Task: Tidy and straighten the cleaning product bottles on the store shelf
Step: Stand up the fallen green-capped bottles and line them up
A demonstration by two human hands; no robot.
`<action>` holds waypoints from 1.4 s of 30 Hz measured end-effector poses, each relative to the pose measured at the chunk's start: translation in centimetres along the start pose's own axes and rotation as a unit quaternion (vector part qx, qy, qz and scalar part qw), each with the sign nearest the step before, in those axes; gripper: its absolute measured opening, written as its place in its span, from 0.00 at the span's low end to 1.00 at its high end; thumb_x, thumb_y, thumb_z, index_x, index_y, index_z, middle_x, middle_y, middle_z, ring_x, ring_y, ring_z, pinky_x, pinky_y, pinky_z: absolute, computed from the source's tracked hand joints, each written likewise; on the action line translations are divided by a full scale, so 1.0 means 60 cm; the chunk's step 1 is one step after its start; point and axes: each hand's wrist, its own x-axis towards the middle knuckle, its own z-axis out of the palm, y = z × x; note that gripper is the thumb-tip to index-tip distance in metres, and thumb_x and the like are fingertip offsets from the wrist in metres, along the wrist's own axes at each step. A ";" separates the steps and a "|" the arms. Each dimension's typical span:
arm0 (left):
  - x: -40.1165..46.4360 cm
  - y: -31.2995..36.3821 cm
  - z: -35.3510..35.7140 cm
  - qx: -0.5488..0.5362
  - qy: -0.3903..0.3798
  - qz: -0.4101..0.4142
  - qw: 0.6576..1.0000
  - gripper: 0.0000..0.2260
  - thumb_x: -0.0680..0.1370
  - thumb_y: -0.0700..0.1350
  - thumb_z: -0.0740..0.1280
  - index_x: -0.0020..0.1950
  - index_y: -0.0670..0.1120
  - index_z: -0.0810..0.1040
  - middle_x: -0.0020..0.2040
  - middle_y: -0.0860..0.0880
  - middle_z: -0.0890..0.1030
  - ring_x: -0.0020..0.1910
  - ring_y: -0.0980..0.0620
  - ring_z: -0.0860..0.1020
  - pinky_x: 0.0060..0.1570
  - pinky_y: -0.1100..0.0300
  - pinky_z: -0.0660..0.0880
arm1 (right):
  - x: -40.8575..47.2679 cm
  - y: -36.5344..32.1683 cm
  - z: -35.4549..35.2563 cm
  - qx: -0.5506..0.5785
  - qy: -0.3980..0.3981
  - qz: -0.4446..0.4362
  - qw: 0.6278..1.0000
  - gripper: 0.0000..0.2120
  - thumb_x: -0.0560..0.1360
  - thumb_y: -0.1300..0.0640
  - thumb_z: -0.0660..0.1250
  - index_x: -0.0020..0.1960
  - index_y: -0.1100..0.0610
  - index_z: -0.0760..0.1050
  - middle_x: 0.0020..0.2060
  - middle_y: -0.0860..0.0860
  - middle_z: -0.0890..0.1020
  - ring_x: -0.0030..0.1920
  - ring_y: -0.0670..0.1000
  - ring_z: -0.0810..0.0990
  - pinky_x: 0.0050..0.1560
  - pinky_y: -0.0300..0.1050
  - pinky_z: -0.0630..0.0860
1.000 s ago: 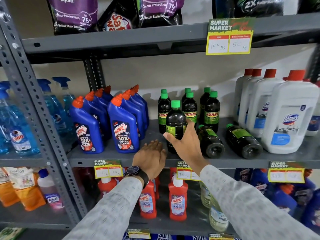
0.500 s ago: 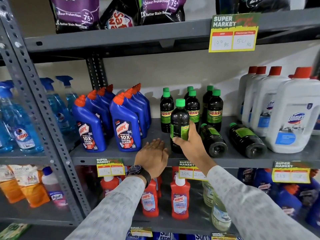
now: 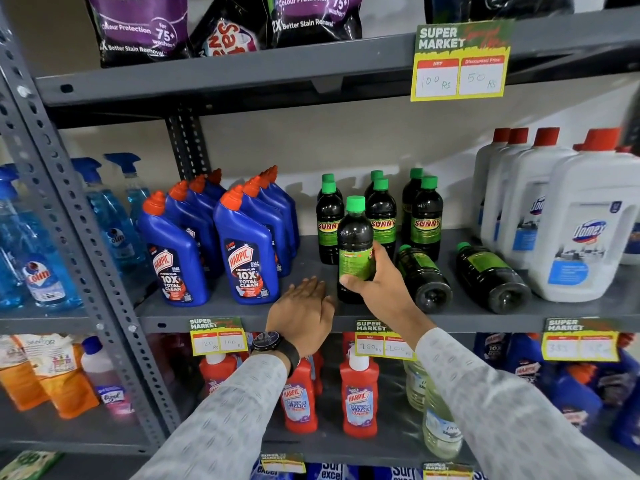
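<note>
My right hand point(image 3: 377, 282) grips a dark bottle with a green cap and green label point(image 3: 355, 237), held upright at the front of the grey middle shelf point(image 3: 346, 315). My left hand point(image 3: 303, 310) rests flat on the shelf edge just left of it, fingers spread, holding nothing. Behind stand several upright dark Sunny bottles point(image 3: 382, 216). To the right, two of the same bottles lie on their sides, bases toward me: one point(image 3: 424, 277) close to my right hand, another point(image 3: 491, 277) further right.
Blue Harpic bottles point(image 3: 247, 247) stand in two rows at the left. Big white Domex jugs point(image 3: 585, 223) fill the right. Blue spray bottles point(image 3: 38, 244) are beyond the upright post. Red Harpic bottles point(image 3: 358, 393) stand on the shelf below; price tags hang on shelf edges.
My right hand has closed around the front dark bottle, which it was only touching a second ago. My left hand has stayed on the shelf edge.
</note>
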 end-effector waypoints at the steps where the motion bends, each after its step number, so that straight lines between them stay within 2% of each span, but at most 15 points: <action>1: 0.000 0.000 -0.001 0.000 0.001 0.001 1.000 0.26 0.85 0.55 0.48 0.80 0.47 0.67 0.80 0.48 0.67 0.80 0.52 0.63 0.80 0.55 0.57 | 0.001 0.000 0.001 -0.016 0.011 -0.006 1.000 0.34 0.70 0.55 0.80 0.71 0.46 0.68 0.60 0.44 0.80 0.60 0.42 0.79 0.63 0.46 0.76; 4: 0.000 -0.001 -0.003 0.003 -0.001 0.002 1.000 0.26 0.85 0.55 0.48 0.80 0.47 0.66 0.80 0.48 0.67 0.80 0.52 0.64 0.80 0.54 0.57 | 0.002 -0.003 0.008 -0.049 0.032 -0.018 0.998 0.38 0.67 0.50 0.82 0.71 0.51 0.68 0.63 0.51 0.74 0.64 0.51 0.76 0.65 0.50 0.75; 8: 0.000 0.000 -0.002 0.002 -0.004 -0.001 1.000 0.26 0.85 0.55 0.47 0.80 0.47 0.66 0.81 0.49 0.66 0.80 0.52 0.63 0.80 0.55 0.56 | 0.002 0.004 0.003 0.000 0.008 -0.007 1.000 0.33 0.73 0.56 0.78 0.74 0.50 0.67 0.62 0.47 0.79 0.62 0.46 0.79 0.65 0.49 0.76; 12: -0.001 0.001 -0.003 0.007 0.001 -0.001 1.000 0.26 0.85 0.55 0.48 0.80 0.47 0.67 0.80 0.48 0.67 0.80 0.52 0.63 0.80 0.55 0.57 | 0.002 0.006 -0.001 -0.012 0.028 0.000 1.000 0.33 0.69 0.55 0.81 0.67 0.48 0.67 0.58 0.44 0.81 0.57 0.38 0.79 0.54 0.34 0.75; 14: -0.001 0.001 -0.004 0.006 -0.003 -0.001 1.000 0.27 0.85 0.55 0.47 0.80 0.47 0.66 0.81 0.48 0.67 0.80 0.52 0.63 0.80 0.54 0.57 | 0.001 0.003 0.003 -0.017 0.043 -0.007 0.999 0.34 0.66 0.53 0.84 0.64 0.46 0.67 0.58 0.45 0.81 0.57 0.40 0.79 0.53 0.33 0.74; 17: 0.000 0.001 -0.004 0.003 -0.008 -0.002 1.000 0.27 0.85 0.56 0.47 0.81 0.47 0.66 0.81 0.49 0.66 0.81 0.52 0.62 0.80 0.54 0.56 | 0.002 0.006 0.006 -0.016 0.048 -0.014 0.999 0.32 0.69 0.54 0.81 0.66 0.47 0.68 0.59 0.46 0.80 0.58 0.43 0.79 0.58 0.39 0.76; 18: 0.000 0.002 -0.004 0.001 -0.008 -0.002 1.000 0.27 0.85 0.55 0.47 0.81 0.47 0.66 0.81 0.49 0.66 0.81 0.52 0.62 0.80 0.54 0.56 | 0.003 0.009 0.004 -0.013 0.042 -0.011 0.999 0.31 0.71 0.56 0.80 0.69 0.48 0.69 0.59 0.45 0.81 0.58 0.41 0.80 0.58 0.38 0.76; 20: 0.000 0.003 -0.004 0.002 -0.004 -0.003 1.000 0.26 0.85 0.55 0.47 0.80 0.47 0.67 0.81 0.48 0.66 0.80 0.52 0.63 0.80 0.55 0.56 | 0.005 0.014 0.001 -0.015 0.027 -0.006 1.000 0.32 0.72 0.59 0.78 0.73 0.50 0.70 0.58 0.44 0.83 0.57 0.37 0.79 0.54 0.29 0.74; 23: 0.000 0.004 -0.004 0.005 -0.002 -0.006 1.000 0.26 0.85 0.55 0.48 0.80 0.47 0.67 0.81 0.48 0.67 0.80 0.52 0.63 0.80 0.54 0.57 | 0.006 0.015 0.004 -0.032 0.035 -0.006 0.999 0.32 0.70 0.56 0.81 0.70 0.51 0.73 0.55 0.42 0.83 0.54 0.35 0.79 0.48 0.24 0.72; 29: 0.000 0.004 -0.006 0.009 -0.008 -0.006 1.000 0.26 0.85 0.55 0.48 0.81 0.46 0.66 0.81 0.48 0.67 0.80 0.52 0.63 0.80 0.54 0.56 | 0.003 0.011 0.009 -0.039 0.054 -0.006 0.998 0.32 0.65 0.51 0.84 0.64 0.49 0.74 0.52 0.41 0.83 0.52 0.38 0.81 0.49 0.30 0.75; 33: -0.001 0.005 -0.007 0.012 -0.012 -0.009 1.000 0.26 0.85 0.55 0.48 0.80 0.47 0.66 0.81 0.48 0.67 0.80 0.52 0.63 0.80 0.54 0.57 | -0.002 0.004 0.009 -0.049 0.052 -0.016 0.997 0.31 0.66 0.50 0.84 0.65 0.50 0.74 0.54 0.44 0.84 0.54 0.41 0.82 0.56 0.42 0.80; 36: 0.000 0.007 -0.008 0.013 -0.016 -0.010 1.000 0.26 0.85 0.55 0.47 0.81 0.47 0.65 0.81 0.48 0.66 0.81 0.52 0.62 0.80 0.54 0.56 | -0.014 -0.011 0.004 -0.065 0.044 -0.041 0.996 0.28 0.66 0.46 0.82 0.62 0.42 0.73 0.54 0.41 0.82 0.55 0.39 0.80 0.56 0.43 0.79; 39: 0.001 0.007 -0.009 0.010 -0.027 -0.014 0.999 0.26 0.85 0.55 0.47 0.81 0.47 0.64 0.82 0.48 0.64 0.81 0.51 0.61 0.80 0.54 0.55 | -0.024 -0.034 -0.020 -0.146 0.124 -0.079 0.978 0.34 0.71 0.39 0.76 0.73 0.47 0.69 0.60 0.43 0.80 0.57 0.43 0.79 0.56 0.46 0.79; 40: 0.002 0.008 -0.010 0.006 -0.035 -0.014 0.999 0.26 0.85 0.54 0.48 0.82 0.46 0.63 0.82 0.48 0.63 0.81 0.51 0.60 0.80 0.54 0.55 | -0.021 -0.044 -0.038 -0.189 0.168 -0.106 0.962 0.34 0.73 0.40 0.73 0.74 0.49 0.68 0.59 0.44 0.79 0.55 0.44 0.79 0.53 0.45 0.79; 42: 0.012 0.008 -0.013 0.003 -0.061 -0.015 0.998 0.27 0.85 0.53 0.48 0.82 0.45 0.61 0.83 0.46 0.61 0.82 0.50 0.59 0.80 0.53 0.55 | -0.001 -0.064 -0.083 -0.286 0.211 -0.151 0.922 0.25 0.76 0.45 0.71 0.70 0.53 0.73 0.55 0.48 0.80 0.50 0.48 0.81 0.48 0.47 0.80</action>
